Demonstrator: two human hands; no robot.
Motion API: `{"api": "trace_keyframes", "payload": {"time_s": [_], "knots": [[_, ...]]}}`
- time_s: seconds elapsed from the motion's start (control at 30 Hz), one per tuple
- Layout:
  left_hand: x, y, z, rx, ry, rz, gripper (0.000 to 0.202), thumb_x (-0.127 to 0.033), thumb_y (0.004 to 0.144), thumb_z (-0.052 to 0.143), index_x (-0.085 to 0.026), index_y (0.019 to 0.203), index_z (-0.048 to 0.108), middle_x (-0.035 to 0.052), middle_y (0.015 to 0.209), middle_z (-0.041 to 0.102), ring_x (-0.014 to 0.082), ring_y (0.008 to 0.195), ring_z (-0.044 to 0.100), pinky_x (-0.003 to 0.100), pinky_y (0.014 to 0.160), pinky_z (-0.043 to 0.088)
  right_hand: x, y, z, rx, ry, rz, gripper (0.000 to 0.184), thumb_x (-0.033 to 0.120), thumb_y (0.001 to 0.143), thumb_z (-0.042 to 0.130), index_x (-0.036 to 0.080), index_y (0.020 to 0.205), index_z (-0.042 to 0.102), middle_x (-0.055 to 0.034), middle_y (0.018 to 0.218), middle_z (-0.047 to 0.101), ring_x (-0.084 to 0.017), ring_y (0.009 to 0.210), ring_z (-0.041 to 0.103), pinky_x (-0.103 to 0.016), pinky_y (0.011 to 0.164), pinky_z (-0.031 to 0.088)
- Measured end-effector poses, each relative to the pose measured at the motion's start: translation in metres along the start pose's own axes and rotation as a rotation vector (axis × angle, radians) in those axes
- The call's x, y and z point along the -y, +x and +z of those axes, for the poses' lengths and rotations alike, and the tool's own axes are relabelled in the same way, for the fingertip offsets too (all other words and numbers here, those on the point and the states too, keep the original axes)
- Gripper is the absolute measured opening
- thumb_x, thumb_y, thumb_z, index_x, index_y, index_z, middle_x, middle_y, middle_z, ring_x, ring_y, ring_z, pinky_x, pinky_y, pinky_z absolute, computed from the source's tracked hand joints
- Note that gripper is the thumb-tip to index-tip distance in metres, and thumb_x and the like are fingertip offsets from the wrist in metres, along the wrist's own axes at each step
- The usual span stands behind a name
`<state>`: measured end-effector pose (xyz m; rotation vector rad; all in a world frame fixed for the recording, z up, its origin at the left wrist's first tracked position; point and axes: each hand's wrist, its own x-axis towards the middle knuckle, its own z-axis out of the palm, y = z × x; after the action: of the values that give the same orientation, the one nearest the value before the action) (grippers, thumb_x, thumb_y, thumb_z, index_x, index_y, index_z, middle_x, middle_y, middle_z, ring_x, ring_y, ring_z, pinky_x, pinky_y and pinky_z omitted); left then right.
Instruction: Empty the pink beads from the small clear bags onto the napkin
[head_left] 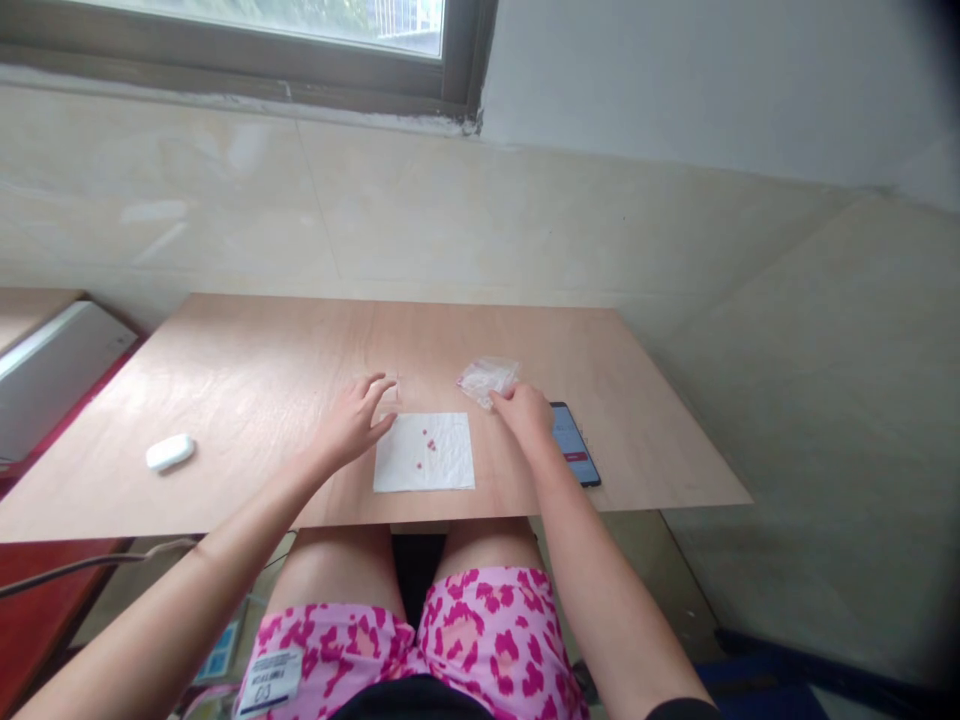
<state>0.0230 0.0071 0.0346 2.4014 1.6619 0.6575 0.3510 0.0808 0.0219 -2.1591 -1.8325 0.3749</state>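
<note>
- Pink first: wearing magenta-spotted shorts (487,630), sitting on the near side of the white sheet (397,472).
- Seeing the white sheet lying flat near the front edge of the wooden board (247,380), bearing a few small red pieces (430,446), some bunched around its middle, others lying apart.
- Seeing a phone (576,448) with a lit screen lying to the right of the sheet, partly behind the right wrist (541,450).
- Spotting a rounded white case (170,453) resting well to the left of the sheet.
- Holding the left hand (358,415) at the sheet's far left corner, curving the fingers loosely, spreading the thumb away from them, grasping nothing; leaving contact with the paper impossible to tell.
- Pinching a clear plastic bag (487,376) by its near edge, just beyond the sheet's far right corner, closing thumb and fingers of the right hand (529,415) on it.
- Facing a pale wall (420,220) beyond the sheet.
- Glimpsing greenery (315,12) through a window above the wall, farther off than the sheet and to its left.
</note>
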Motion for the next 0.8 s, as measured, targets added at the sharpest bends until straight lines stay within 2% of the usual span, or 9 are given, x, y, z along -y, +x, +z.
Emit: {"api": "trace_keyframes", "payload": {"time_s": [0.17, 0.33, 0.4, 0.53, 0.67, 0.73, 0.8], "knots": [[-0.04, -0.04, -0.016, 0.008, -0.153, 0.021, 0.032, -0.032, 0.1, 0.057, -0.025, 0.132, 0.059, 0.0132, 0.142, 0.056, 0.0321, 0.133, 0.054, 0.051, 0.11, 0.048, -0.002, -0.003, -0.004, 0.006, 0.071, -0.065, 0.027, 0.042, 0.092, 0.064, 0.021, 0.084, 0.079, -0.0108, 0.088, 0.079, -0.025, 0.085, 0.074, -0.029, 0.069, 0.046], [-0.081, -0.087, -0.033, 0.12, -0.395, -0.09, 0.028, -0.038, 0.102, 0.054, -0.029, 0.128, 0.063, 0.0104, 0.136, 0.061, 0.0295, 0.126, 0.061, 0.045, 0.107, 0.052, 0.0, -0.008, -0.006, -0.029, 0.109, -0.022, 0.032, 0.049, 0.088, 0.069, 0.02, 0.078, 0.079, -0.0141, 0.085, 0.078, -0.029, 0.085, 0.073, -0.033, 0.072, 0.049], [-0.092, -0.104, -0.037, 0.17, -0.476, -0.135, 0.028, -0.04, 0.101, 0.055, -0.032, 0.126, 0.065, 0.009, 0.134, 0.063, 0.0294, 0.124, 0.063, 0.043, 0.105, 0.054, 0.001, -0.009, -0.006, 0.002, 0.21, -0.029, 0.026, 0.044, 0.084, 0.072, 0.02, 0.075, 0.078, -0.0137, 0.085, 0.078, -0.029, 0.087, 0.073, -0.034, 0.075, 0.049], [-0.1, -0.126, -0.037, 0.182, -0.576, -0.217, 0.028, -0.044, 0.102, 0.055, -0.031, 0.124, 0.066, 0.0083, 0.13, 0.067, 0.0301, 0.122, 0.064, 0.044, 0.106, 0.052, 0.006, -0.013, -0.01, 0.021, 0.36, -0.088, 0.016, 0.031, 0.084, 0.067, 0.02, 0.08, 0.077, -0.0101, 0.09, 0.079, -0.025, 0.09, 0.073, -0.032, 0.079, 0.05], [-0.099, -0.132, -0.03, 0.178, -0.62, -0.264, 0.029, -0.045, 0.101, 0.055, -0.03, 0.124, 0.067, 0.0074, 0.125, 0.07, 0.0292, 0.116, 0.067, 0.044, 0.103, 0.053, 0.021, -0.023, -0.024, 0.071, 0.523, -0.142, 0.026, 0.038, 0.09, 0.059, 0.017, 0.088, 0.075, -0.0084, 0.083, 0.077, -0.021, 0.071, 0.071, -0.031, 0.068, 0.052], [-0.1, -0.131, -0.028, 0.166, -0.649, -0.257, 0.028, -0.044, 0.101, 0.057, -0.03, 0.122, 0.068, 0.0068, 0.122, 0.071, 0.0282, 0.115, 0.067, 0.043, 0.102, 0.053, 0.031, -0.034, -0.033, 0.149, 0.741, -0.14, 0.029, 0.044, 0.088, 0.062, 0.017, 0.091, 0.073, -0.0084, 0.084, 0.077, -0.019, 0.069, 0.07, -0.029, 0.063, 0.051], [-0.102, -0.129, -0.028, 0.157, -0.685, -0.255, 0.026, -0.043, 0.099, 0.058, -0.03, 0.118, 0.069, 0.0067, 0.12, 0.072, 0.0276, 0.115, 0.067, 0.042, 0.101, 0.054, 0.041, -0.05, -0.042, 0.279, 1.068, -0.099, 0.03, 0.046, 0.08, 0.074, 0.018, 0.091, 0.071, -0.0071, 0.086, 0.075, -0.017, 0.068, 0.067, -0.027, 0.059, 0.049]]}}
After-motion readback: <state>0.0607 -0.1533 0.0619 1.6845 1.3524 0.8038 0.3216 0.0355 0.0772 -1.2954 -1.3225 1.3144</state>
